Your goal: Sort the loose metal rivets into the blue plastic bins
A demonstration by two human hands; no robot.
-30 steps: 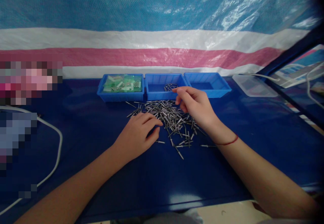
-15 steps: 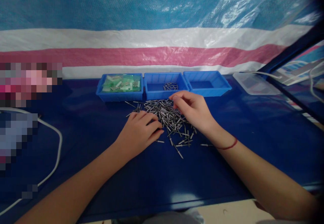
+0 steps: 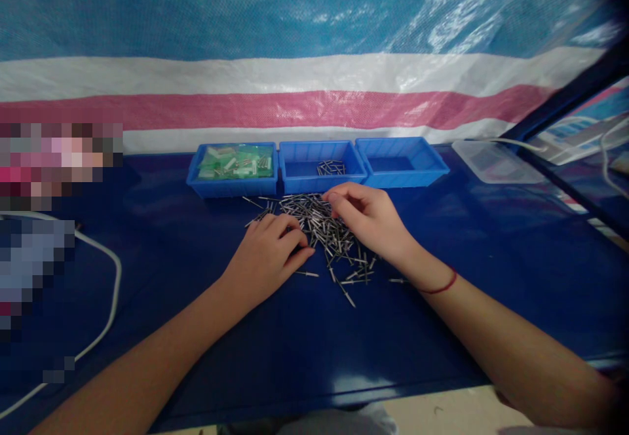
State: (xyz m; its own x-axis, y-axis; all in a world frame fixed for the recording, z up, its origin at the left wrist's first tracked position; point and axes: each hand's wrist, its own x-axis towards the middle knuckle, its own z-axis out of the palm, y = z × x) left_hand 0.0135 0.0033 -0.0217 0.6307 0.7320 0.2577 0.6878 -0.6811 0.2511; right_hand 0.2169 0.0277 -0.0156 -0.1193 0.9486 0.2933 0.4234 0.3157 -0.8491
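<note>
A heap of thin metal pins point(image 3: 322, 225) lies on the dark blue table point(image 3: 314, 343), in front of three blue trays. My left hand point(image 3: 268, 255) rests on the heap's left edge with its fingers curled and pressed together over the pins. My right hand point(image 3: 366, 215) lies on the right side of the heap, fingers bent and pinched at the pins. What either hand holds is too small to make out. The middle tray point(image 3: 322, 166) holds a few pins.
The left tray point(image 3: 233, 166) holds green and white parts; the right tray point(image 3: 400, 160) looks empty. A clear plastic lid point(image 3: 496, 163) lies at the back right. A white cable point(image 3: 105, 291) loops at the left. A striped tarp hangs behind.
My right hand has come down and left from the middle tray's front edge onto the pin heap. My left hand has curled its fingers a little tighter on the pins.
</note>
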